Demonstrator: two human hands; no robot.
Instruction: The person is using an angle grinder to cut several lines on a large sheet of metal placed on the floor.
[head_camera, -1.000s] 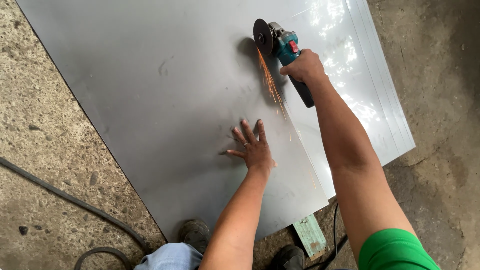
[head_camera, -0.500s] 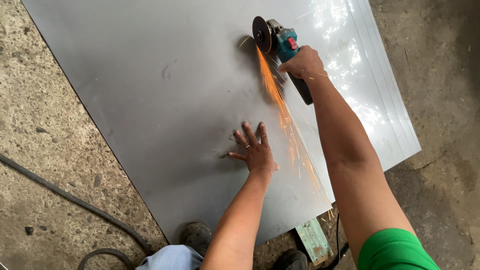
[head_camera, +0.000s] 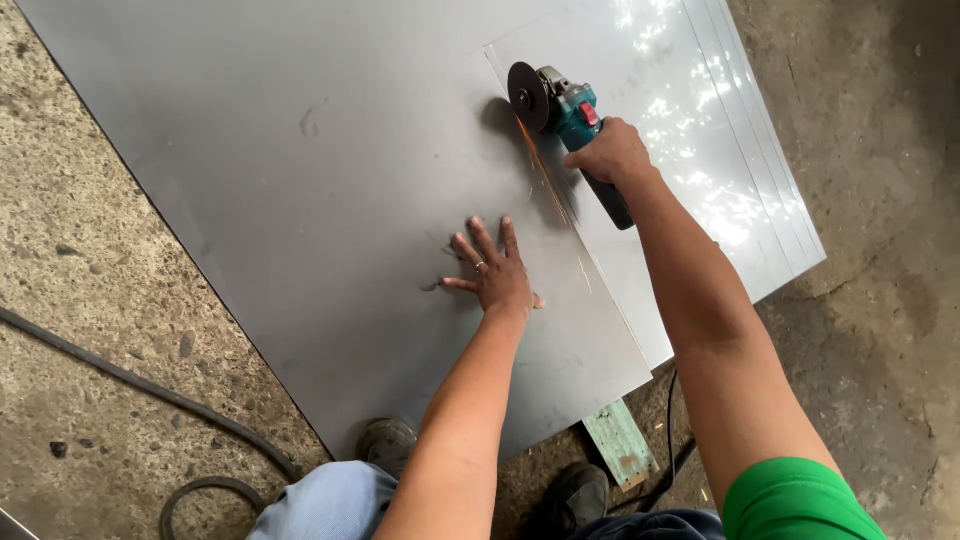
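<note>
Right hand (head_camera: 612, 152) wrapped tight around a teal grinder (head_camera: 565, 120) far on the metal sheet (head_camera: 300, 180), small sparks at its disc, left hand (head_camera: 497, 275) pressed flat, fingers spread, nearer on the sheet

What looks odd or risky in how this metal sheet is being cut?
The left hand lies bare and flat on the metal sheet, close beside the sparks from the angle grinder that the right hand holds. No gloves show on either hand.
</note>
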